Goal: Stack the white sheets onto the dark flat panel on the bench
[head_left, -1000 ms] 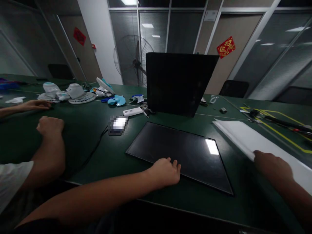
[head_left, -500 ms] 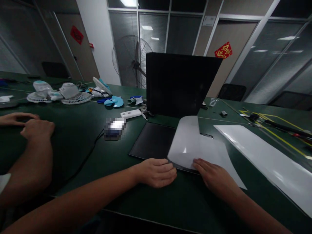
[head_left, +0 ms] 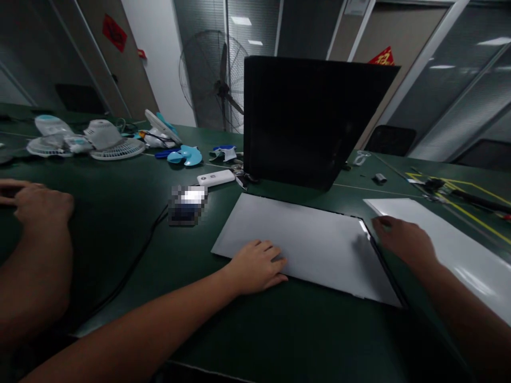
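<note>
A white sheet (head_left: 311, 242) lies flat over the black panel (head_left: 385, 268) on the green table, and only the panel's right edge shows. My left hand (head_left: 257, 263) rests palm down on the sheet's near left corner, fingers spread. My right hand (head_left: 403, 240) presses flat at the sheet's far right edge, by the panel's corner. Neither hand grips anything.
A black upright screen (head_left: 315, 119) stands just behind the sheet. A stack of white sheets (head_left: 447, 250) lies to the right. Another person's arm and hands (head_left: 38, 207) rest at the left. A phone (head_left: 187, 204), a white device (head_left: 215, 178), a cable and small fan parts (head_left: 115, 146) lie farther back.
My right hand drew a white sheet from the right stack, laid it over the black panel, then slid right along it. My left hand stayed at the near edge.
</note>
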Action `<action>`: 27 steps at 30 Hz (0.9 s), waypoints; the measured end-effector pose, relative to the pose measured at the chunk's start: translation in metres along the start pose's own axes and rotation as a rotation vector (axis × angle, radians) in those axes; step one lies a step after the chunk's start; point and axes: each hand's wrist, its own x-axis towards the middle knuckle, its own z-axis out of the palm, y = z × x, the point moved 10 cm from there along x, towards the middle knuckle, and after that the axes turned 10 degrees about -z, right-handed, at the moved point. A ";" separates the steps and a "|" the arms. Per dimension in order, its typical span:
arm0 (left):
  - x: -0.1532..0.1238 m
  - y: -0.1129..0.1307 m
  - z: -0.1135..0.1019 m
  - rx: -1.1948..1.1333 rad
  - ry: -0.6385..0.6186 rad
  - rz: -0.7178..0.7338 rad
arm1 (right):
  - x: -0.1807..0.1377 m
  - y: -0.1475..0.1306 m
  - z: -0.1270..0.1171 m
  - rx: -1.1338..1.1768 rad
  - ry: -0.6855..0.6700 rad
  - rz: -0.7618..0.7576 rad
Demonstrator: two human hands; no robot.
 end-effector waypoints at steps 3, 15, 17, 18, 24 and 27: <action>0.001 0.001 0.000 -0.012 0.022 0.034 | 0.020 0.039 0.026 0.011 0.022 0.106; 0.022 -0.010 0.012 -0.203 0.003 -0.064 | 0.023 0.056 0.042 0.284 0.170 -0.163; 0.022 -0.010 0.010 -0.205 -0.007 -0.067 | 0.020 0.089 0.036 0.114 0.249 -0.062; 0.022 -0.010 0.010 -0.203 -0.015 -0.066 | 0.020 0.106 0.040 0.078 0.219 0.007; 0.018 -0.016 0.006 -0.194 -0.048 -0.076 | 0.005 0.145 0.072 0.164 -0.123 0.297; 0.018 -0.018 0.009 -0.206 -0.072 -0.086 | 0.005 0.128 0.060 0.092 -0.122 0.260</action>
